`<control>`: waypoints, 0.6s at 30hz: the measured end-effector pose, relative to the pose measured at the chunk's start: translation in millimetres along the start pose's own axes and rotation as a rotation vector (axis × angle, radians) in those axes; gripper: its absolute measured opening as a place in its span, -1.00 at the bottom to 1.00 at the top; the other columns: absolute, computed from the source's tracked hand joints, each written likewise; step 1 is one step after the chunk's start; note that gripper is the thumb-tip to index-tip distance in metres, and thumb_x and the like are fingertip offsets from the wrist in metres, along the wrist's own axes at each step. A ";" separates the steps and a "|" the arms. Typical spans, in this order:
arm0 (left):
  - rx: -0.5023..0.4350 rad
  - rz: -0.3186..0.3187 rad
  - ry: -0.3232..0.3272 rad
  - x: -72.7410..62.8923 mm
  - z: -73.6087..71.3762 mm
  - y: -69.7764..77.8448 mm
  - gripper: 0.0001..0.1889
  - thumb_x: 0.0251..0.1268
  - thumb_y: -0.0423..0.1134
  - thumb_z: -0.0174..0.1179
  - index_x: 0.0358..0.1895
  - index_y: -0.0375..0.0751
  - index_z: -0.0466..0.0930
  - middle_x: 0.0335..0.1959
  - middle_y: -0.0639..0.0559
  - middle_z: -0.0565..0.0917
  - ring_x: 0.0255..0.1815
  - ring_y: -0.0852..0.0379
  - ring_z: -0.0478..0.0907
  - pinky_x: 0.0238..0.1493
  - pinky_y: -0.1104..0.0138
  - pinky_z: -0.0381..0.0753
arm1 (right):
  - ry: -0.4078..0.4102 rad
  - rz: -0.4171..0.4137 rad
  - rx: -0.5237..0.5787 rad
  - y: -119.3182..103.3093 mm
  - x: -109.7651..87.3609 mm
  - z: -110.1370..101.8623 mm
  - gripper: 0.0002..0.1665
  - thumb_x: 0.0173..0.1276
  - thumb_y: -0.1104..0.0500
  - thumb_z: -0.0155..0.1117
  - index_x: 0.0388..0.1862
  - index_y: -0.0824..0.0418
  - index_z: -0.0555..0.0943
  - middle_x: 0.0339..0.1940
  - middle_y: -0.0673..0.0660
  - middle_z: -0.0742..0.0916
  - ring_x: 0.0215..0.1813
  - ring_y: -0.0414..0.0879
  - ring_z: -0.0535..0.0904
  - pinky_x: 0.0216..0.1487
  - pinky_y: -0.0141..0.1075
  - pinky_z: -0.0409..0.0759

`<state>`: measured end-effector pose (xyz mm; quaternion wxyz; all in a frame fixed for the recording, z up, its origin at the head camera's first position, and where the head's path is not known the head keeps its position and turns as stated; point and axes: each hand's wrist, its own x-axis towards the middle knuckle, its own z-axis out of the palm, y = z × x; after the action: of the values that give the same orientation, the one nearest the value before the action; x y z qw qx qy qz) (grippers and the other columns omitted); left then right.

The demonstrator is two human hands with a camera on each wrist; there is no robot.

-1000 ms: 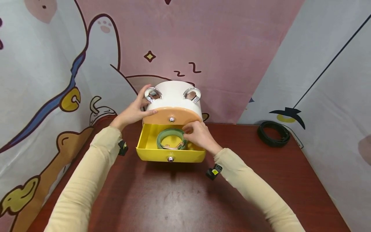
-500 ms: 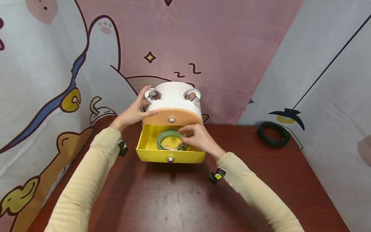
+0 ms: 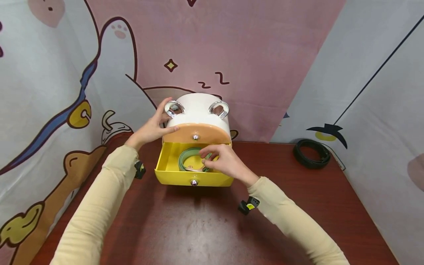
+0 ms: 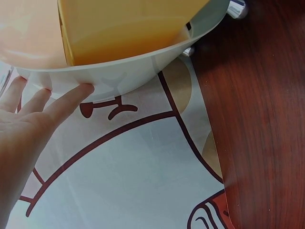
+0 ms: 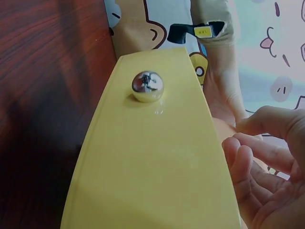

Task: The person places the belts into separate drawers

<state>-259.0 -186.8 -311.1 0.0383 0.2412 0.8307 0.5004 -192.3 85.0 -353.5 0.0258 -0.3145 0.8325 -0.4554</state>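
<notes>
A small white cabinet [image 3: 200, 109] with ear-shaped chrome handles stands against the back wall. Above its pulled-out yellow drawer [image 3: 175, 178] is a closed peach drawer [image 3: 212, 133]. Inside the yellow one lies a coiled green belt [image 3: 190, 151] with a metal buckle. My left hand [image 3: 150, 126] steadies the cabinet's left side, thumb at the peach front; in the left wrist view its straight fingers [image 4: 71, 99] touch the white wall. Loosely bent, my right hand [image 3: 226, 159] is over the belt's right part, covering some of it. Nothing shows between its fingers in the right wrist view.
A coiled black belt [image 3: 311, 154] lies at the back right of the reddish-brown table [image 3: 198, 228]. A printed cartoon cloth [image 3: 258, 73] covers the walls close behind the cabinet. A round chrome knob [image 5: 147, 86] sticks out from the yellow drawer's front.
My right hand has moved leftward from the belt's right edge to over the coil. The belt, the drawer and my left hand stay as they were.
</notes>
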 end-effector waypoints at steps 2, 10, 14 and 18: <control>-0.004 -0.002 0.000 0.4 -0.1 -1.0 0.00 0.27 -0.33 0.28 0.54 0.10 -0.31 0.23 -0.36 0.45 0.34 -0.24 0.28 0.32 -0.12 0.17 | -0.002 -0.020 -0.004 -1.2 -1.2 1.2 -0.79 0.21 0.30 0.36 -0.14 0.22 0.73 -0.23 0.04 0.74 -0.33 -0.18 0.63 -0.33 -0.31 0.61; 0.002 0.007 -0.001 -0.5 0.2 -0.1 -0.01 0.28 -0.35 0.27 0.55 0.06 -0.31 0.21 -0.39 0.45 0.33 -0.26 0.29 0.30 -0.15 0.18 | -0.043 -0.088 -0.058 -8.9 -6.1 7.1 -0.77 0.21 0.31 0.37 -0.13 0.23 0.72 -0.40 -0.06 0.69 -0.43 -0.23 0.57 -0.38 -0.35 0.56; -0.007 0.014 -0.002 2.5 -0.2 -7.7 0.01 0.27 -0.35 0.28 0.55 0.11 -0.32 0.23 -0.39 0.43 0.35 -0.28 0.26 0.30 -0.16 0.18 | -0.066 -0.096 -0.058 -11.3 -8.2 9.9 -0.77 0.21 0.32 0.36 -0.12 0.23 0.72 -0.41 -0.06 0.69 -0.44 -0.25 0.57 -0.35 -0.36 0.58; -0.009 0.021 0.010 8.2 -1.2 -23.3 0.02 0.27 -0.31 0.30 0.54 0.22 -0.31 0.24 -0.33 0.44 0.36 -0.24 0.25 0.31 -0.16 0.15 | -0.075 -0.101 -0.058 -12.8 -10.7 12.7 -0.77 0.21 0.32 0.36 -0.13 0.24 0.72 -0.41 -0.06 0.69 -0.44 -0.25 0.57 -0.34 -0.35 0.59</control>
<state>-275.0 -193.1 -328.8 0.0300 0.2472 0.8261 0.5056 -173.1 76.5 -353.5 0.0247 -0.3734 0.8269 -0.4198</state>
